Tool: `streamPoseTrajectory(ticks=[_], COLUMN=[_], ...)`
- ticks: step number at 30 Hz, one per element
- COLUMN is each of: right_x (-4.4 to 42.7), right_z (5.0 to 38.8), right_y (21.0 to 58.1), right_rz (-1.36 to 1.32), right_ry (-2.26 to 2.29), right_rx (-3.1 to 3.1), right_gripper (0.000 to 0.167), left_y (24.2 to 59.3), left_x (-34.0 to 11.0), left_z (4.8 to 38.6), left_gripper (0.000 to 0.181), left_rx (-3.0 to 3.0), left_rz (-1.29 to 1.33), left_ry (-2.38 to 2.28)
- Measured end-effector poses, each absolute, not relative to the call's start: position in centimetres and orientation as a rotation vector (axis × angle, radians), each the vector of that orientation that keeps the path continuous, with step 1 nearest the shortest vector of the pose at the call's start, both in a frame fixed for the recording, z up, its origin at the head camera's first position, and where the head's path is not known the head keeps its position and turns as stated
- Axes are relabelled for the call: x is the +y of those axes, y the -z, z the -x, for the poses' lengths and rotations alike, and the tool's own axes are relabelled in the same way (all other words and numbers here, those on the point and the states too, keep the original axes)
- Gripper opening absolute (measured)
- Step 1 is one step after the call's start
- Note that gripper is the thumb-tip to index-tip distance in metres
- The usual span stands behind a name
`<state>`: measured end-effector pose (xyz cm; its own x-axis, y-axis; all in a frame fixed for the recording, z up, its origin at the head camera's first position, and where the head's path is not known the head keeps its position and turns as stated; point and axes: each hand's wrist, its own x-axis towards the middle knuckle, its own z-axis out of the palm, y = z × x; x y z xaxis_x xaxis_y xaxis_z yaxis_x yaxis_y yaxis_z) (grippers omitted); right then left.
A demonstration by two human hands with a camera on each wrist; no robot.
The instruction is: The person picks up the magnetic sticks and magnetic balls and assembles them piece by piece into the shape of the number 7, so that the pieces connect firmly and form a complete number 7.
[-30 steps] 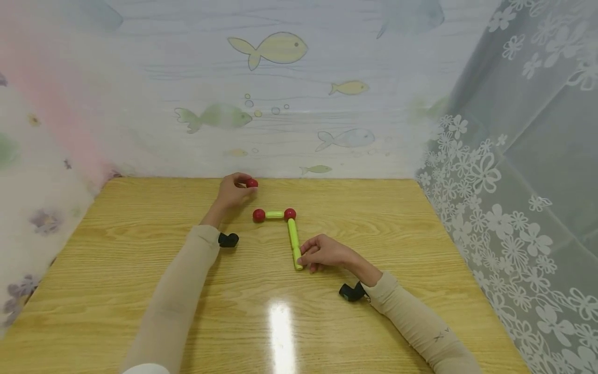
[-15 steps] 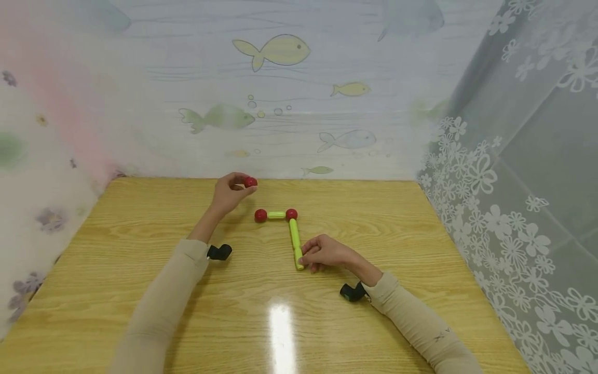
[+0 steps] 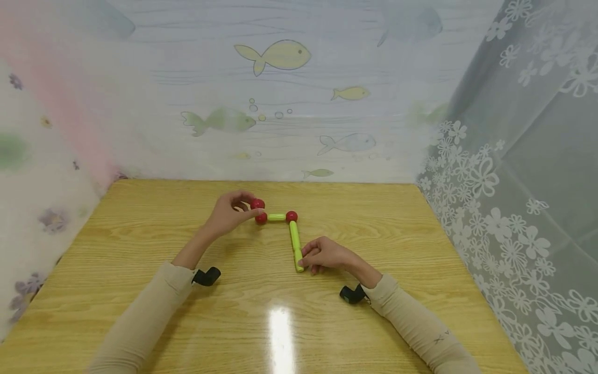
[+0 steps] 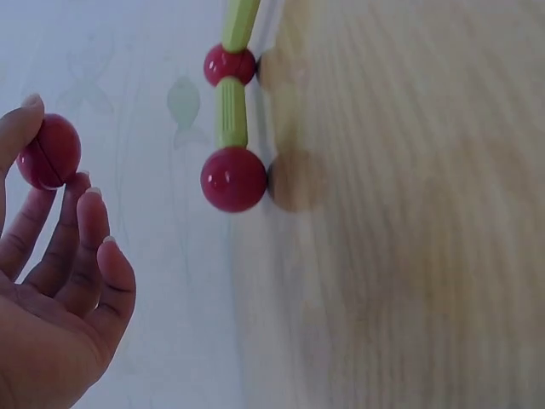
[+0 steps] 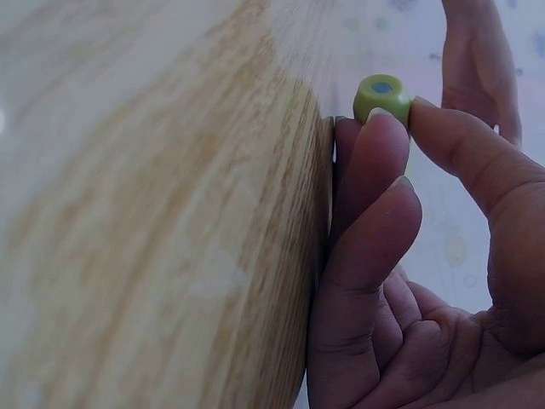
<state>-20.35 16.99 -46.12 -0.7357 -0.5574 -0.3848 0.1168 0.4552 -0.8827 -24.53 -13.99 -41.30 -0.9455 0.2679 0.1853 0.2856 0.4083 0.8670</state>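
Note:
My left hand (image 3: 228, 214) pinches a red ball (image 4: 51, 152) between thumb and fingertips. Just in front of it, on the table, lies another red ball (image 4: 233, 179); the left wrist view shows a gap between the two. A short yellow-green rod (image 3: 276, 217) joins that ball to a further red ball (image 3: 291, 216). From there a longer yellow-green stick (image 3: 295, 239) runs toward me, with a notch partway; whether it is two rods end to end I cannot tell. Its near end (image 5: 381, 95), bearing a grey-blue spot, is pinched by my right hand (image 3: 328, 253).
Everything lies on a wood-grain table (image 3: 397, 223). A fish-patterned curtain (image 3: 280, 145) hangs along its back edge, with a flowered sheet on the left and a lace-like one on the right. A black wrist camera (image 3: 207, 276) juts from the left sleeve, another (image 3: 352, 294) from the right.
My left hand has brought its red ball from near the table's back edge toward me, beside the left end of the joined pieces. The right hand keeps its pinch in the same place.

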Motion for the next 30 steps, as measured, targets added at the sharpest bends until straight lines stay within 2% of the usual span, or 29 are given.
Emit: streamPoseTrajectory(ticks=[7, 18, 26, 30], right_x=[17.0, 17.0, 16.9, 16.8], right_z=[20.3, 20.4, 20.1, 19.9], right_y=[46.1, 46.2, 46.0, 45.8], right_rz=[0.396, 0.380, 0.382, 0.383], right_ry=[1.294, 1.292, 1.305, 1.329], right_rx=[2.058, 2.072, 2.075, 2.070], right_gripper=[0.025, 0.023, 0.021, 0.022], left_y=[42.0, 43.6, 45.3, 45.7], left_x=[-13.5, -12.0, -10.8, -10.2], left_z=[21.6, 17.5, 15.1, 14.4], left_gripper=[0.028, 0.033, 0.039, 0.039], left_rx=[-2.705, -2.802, -2.838, -2.872], left_rz=[0.672, 0.849, 0.634, 0.583], left_ry=[1.654, 1.669, 2.012, 2.029])
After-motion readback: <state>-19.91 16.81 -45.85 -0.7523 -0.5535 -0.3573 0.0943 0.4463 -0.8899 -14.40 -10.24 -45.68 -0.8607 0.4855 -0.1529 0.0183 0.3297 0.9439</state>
